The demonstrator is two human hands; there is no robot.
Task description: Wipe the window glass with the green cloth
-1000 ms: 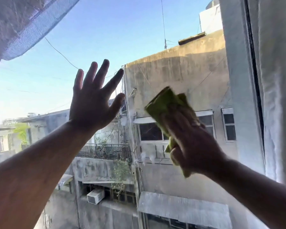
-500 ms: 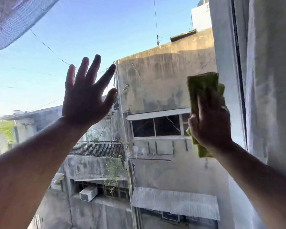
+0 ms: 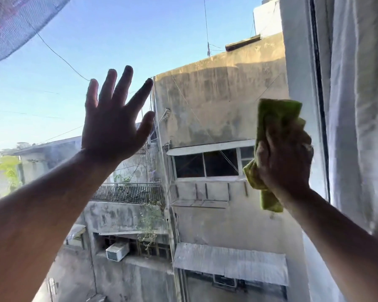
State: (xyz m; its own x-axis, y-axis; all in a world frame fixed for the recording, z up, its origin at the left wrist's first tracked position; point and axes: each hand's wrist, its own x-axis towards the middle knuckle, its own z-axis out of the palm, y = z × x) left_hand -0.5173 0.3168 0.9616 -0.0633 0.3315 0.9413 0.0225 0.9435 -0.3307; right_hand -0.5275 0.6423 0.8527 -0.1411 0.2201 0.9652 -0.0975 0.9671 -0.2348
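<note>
Head view: window glass (image 3: 52, 118) fills nearly the whole frame, with blue sky and weathered concrete buildings (image 3: 218, 105) seen through it. White curtain (image 3: 358, 105) hangs at the right of the glass, its edge running off the frame; a dark strip of window frame (image 3: 319, 83) stands between curtain and pane. Grey mesh fabric (image 3: 11, 22) sags across the upper left corner of the glass, cut off by the frame edge.

Left hand (image 3: 111, 127) raised at centre-left of the glass, palm toward the pane, fingers spread wide, holding nothing; backlit and dark, so whether it touches the glass cannot be told. Left forearm crosses the lower left and blocks the street below.

Right hand (image 3: 285, 158) at the right side of the glass, just beside the window frame, closed around the green cloth (image 3: 275, 112). Cloth is folded, pressed toward the pane; its top sticks up above the fingers, a tail hangs below the wrist, the middle hidden by the hand.

Air conditioner (image 3: 117, 251) on the building below, small. No readable writing anywhere.
</note>
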